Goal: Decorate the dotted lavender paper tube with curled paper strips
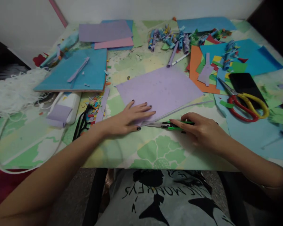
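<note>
A sheet of purple paper (159,89) lies at an angle in the middle of the table. My left hand (130,121) rests flat on its near left corner, fingers spread. Wrapped round a green and black utility knife (173,125) is my right hand (200,128), its index finger stretched along the handle. The extended blade points left, and its tip is at the paper's near edge close to my left thumb. A narrow strip of purple paper (191,106) lies along that near edge, partly split off from the sheet.
At the right, red and yellow scissors (245,106) lie partly over a black phone (247,88). Black glasses (81,124) and paper scraps lie left of my left hand. A blue board (89,73), white string (16,91) and rolled paper pieces (172,37) are farther out.
</note>
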Demonstrator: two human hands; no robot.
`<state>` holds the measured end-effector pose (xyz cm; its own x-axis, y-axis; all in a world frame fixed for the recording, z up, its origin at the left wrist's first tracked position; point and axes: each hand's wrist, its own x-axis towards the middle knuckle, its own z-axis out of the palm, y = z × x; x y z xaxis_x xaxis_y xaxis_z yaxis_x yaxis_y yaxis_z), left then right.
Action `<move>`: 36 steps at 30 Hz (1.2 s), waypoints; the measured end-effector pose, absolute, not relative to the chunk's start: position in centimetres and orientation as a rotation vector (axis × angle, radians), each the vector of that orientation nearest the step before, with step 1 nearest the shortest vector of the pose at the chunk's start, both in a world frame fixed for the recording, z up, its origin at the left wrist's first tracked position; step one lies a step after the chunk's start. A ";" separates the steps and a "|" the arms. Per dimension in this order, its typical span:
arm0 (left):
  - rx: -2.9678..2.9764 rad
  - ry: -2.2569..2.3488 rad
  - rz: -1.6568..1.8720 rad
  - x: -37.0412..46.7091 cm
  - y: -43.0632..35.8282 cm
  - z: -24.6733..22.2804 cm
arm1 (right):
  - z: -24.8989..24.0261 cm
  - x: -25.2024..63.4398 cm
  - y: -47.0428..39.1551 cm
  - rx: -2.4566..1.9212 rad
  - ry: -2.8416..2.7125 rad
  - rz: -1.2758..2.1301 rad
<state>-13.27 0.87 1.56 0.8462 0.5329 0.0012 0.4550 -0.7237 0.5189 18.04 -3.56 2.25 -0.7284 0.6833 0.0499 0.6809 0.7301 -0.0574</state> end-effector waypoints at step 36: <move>2.418 0.784 0.259 -14.7 1.4 2.1 | 2.5 17.1 -3.8 -1.128 -2.820 -0.020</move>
